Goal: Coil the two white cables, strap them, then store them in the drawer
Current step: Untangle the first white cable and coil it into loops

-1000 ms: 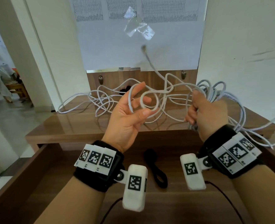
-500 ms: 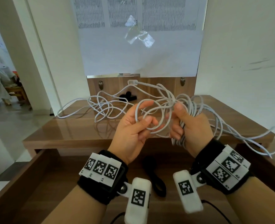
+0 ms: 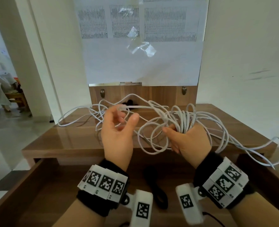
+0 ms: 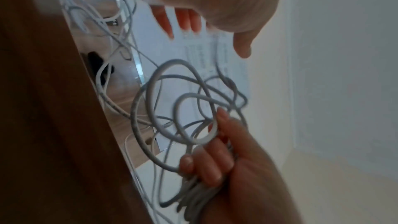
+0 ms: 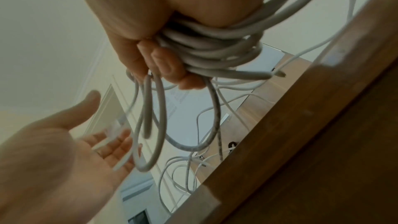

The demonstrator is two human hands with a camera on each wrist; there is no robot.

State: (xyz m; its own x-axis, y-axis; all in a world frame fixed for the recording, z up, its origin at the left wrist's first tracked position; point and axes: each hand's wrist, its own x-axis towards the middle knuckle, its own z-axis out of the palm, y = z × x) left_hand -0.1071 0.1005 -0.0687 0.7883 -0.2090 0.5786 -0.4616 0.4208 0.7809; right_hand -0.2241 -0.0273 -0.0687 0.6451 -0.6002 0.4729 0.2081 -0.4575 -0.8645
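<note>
My right hand grips a bundle of white cable coils above the table's front edge; the same coils fill its fist in the right wrist view. Loose loops hang from that fist. My left hand is palm up just left of the coils, its fingers relaxed and apart. The cable's plug end lies blurred across its fingertips, not pinched. A second white cable sprawls tangled over the table's left half. A black strap lies in the open drawer.
The wooden table stands against a wall with a paper sheet taped above it. Another black strap lies at the table's back among the cable. Slack cable trails off the table's right edge. A doorway opens at left.
My left hand has passed its loop to the right hand, let go and moved left, now open. The right hand has gathered more loops into its fist.
</note>
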